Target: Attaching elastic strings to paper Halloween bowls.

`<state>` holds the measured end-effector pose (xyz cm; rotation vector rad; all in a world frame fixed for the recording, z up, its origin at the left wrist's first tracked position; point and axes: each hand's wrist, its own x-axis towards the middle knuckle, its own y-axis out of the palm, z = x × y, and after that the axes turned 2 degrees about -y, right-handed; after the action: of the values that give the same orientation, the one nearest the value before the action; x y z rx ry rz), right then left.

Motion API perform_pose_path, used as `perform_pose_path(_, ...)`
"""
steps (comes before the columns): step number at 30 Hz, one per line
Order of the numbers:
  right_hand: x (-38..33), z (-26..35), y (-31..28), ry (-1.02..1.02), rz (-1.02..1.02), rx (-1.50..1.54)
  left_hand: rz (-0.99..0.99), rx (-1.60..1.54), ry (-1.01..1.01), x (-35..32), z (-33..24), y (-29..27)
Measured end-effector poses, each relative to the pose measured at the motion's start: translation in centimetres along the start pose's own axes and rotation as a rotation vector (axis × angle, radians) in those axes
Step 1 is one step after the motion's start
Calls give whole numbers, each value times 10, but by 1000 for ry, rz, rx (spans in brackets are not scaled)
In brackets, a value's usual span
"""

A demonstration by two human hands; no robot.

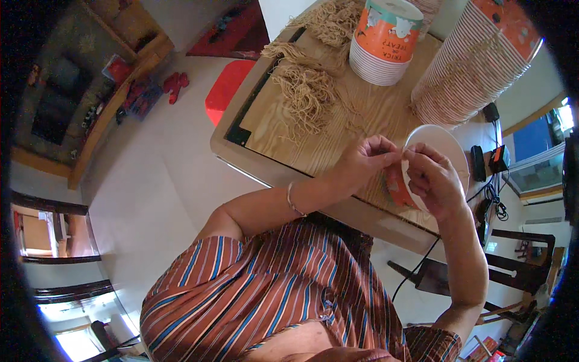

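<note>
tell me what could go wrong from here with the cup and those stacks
Both hands, left hand and right hand, pinch the paper cup only at its rim, so it may crumple or slip. The tall leaning cup stack stands close behind and might topple if bumped. Loose fibre bundles could get swept off the wooden table.

Taking the wooden table [338, 130] as the landmark: a short stack of paper cups [386, 39] stands on its far part, with a taller, leaning stack of cups [473, 60] to the right of that, and loose heaps of straw-like fibre [307, 90] lie on the table's left and far-left part. Over the table's near right edge the left hand [362, 163] and right hand [431, 181] meet on the rim of a single paper cup [437, 145]. A stool [226, 87] stands on the floor left of the table, and cables [491, 193] hang off its right edge.
</note>
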<state>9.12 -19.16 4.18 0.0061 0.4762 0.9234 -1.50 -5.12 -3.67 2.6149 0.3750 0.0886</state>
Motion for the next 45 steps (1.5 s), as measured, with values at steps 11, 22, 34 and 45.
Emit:
perform_pose_path(11, 0, 4, -2, 55, 129, 16, -34, 338, 111, -5, -2, -3)
perform_pose_path(22, -3, 3, 10, -161, -79, -399, -87, 649, 361, -7, -9, -4)
perform_pose_path(34, -6, 4, 12, -160, -140, -489, -85, 777, 452, -3, -12, -6)
perform_pose_path(45, 0, -14, 8, -517, -117, -684, -71, 913, 490, -4, -16, -4)
